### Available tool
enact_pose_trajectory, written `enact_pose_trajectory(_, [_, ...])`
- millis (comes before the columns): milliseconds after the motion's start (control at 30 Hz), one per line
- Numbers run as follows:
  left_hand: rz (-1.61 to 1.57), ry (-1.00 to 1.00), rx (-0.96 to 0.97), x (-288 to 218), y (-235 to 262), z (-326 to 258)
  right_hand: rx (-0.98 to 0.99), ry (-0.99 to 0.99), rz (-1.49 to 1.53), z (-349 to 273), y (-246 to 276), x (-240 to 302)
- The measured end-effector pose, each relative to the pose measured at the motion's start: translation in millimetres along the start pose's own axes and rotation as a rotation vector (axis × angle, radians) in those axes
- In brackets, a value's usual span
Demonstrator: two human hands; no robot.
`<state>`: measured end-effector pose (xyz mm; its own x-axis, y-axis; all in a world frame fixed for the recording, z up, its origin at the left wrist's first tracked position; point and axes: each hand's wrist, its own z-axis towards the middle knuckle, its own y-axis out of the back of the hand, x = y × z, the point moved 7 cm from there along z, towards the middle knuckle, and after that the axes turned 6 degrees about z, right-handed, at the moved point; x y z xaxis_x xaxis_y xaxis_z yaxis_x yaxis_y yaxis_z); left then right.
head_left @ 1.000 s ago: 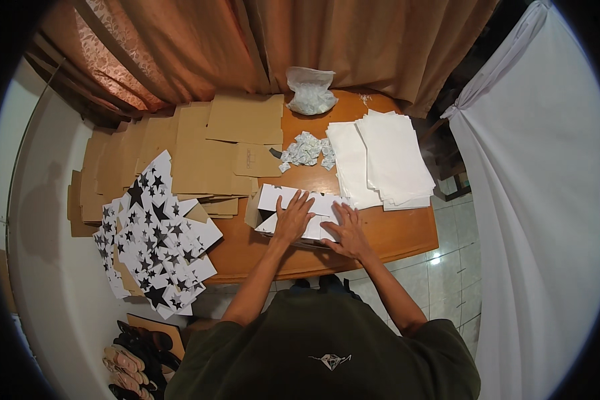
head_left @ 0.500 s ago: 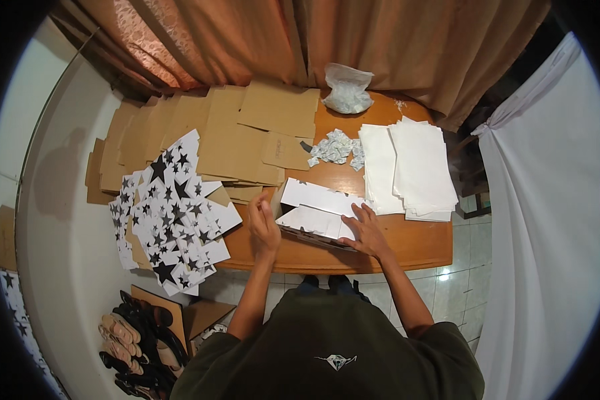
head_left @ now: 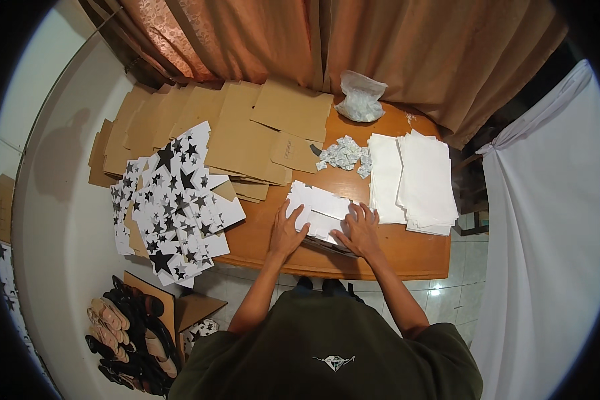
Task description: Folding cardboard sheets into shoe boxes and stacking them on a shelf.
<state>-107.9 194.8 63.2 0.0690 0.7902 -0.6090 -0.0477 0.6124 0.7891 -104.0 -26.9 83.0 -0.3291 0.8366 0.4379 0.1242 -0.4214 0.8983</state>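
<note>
Orange-brown curtains point(head_left: 300, 40) back the wooden table point(head_left: 413, 257). At its near edge, my left hand point(head_left: 285, 232) and right hand point(head_left: 361, 230) lie flat, fingers spread, pressing a folded white paper piece point(head_left: 321, 207); neither grips it. My palms hide its lower portion. Left of it overhang star-printed sheets point(head_left: 177, 207); right, stacked white sheets point(head_left: 417, 180); beyond, small crumpled packets point(head_left: 343, 153), detail indistinct.
</note>
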Motion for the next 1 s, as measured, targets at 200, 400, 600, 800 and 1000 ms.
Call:
enact_pose_trajectory(200, [-0.007,-0.070,-0.028,-3.3,-2.6,0.6,-0.081,0.101,0.046,52.7,-18.9,20.5])
enact_pose_trajectory(400, [-0.007,-0.071,-0.042,7.6,-11.8,-9.1,-0.019,0.173,-0.069,72.8,-29.5,30.5])
enact_pose_trajectory(600, [0.001,-0.095,-0.049,2.6,-9.8,-7.4,-0.079,0.229,-0.073,71.8,-29.4,28.8])
enact_pose_trajectory(800, [-0.016,-0.092,-0.053,-2.1,-11.2,-12.2,0.049,0.149,-0.007,70.1,-31.1,24.2])
enact_pose_trajectory(1000, [0.057,-0.007,-0.059,-2.0,-7.8,-1.0,0.123,0.132,-0.014,52.1,-26.8,15.9])
